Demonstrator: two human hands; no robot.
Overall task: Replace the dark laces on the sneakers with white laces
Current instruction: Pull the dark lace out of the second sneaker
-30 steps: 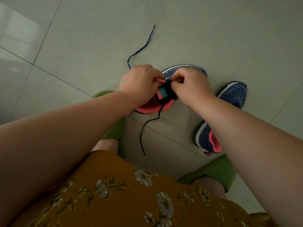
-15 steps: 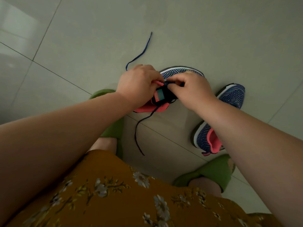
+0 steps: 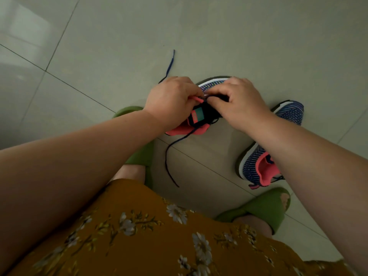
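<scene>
A blue knit sneaker (image 3: 199, 118) with coral lining stands on the floor under both hands. My left hand (image 3: 171, 100) grips its left side at the coral eyelet edge. My right hand (image 3: 239, 102) pinches at the lacing over the black tongue, fingers curled. The dark lace (image 3: 169, 156) trails from the shoe toward me across the floor, and its other end (image 3: 170, 65) lies beyond my left hand. A second matching sneaker (image 3: 262, 162) lies to the right, partly hidden by my right forearm. No white lace is in view.
Grey floor tiles (image 3: 219, 36) stretch all around. My feet in green slippers (image 3: 139, 154) (image 3: 264, 208) stand close on either side of the near lace end. A mustard floral dress fills the bottom of the view.
Both hands stay on the sneaker and have shifted slightly along the lacing. The far lace end has drawn in shorter beyond my left hand. The near end has barely moved.
</scene>
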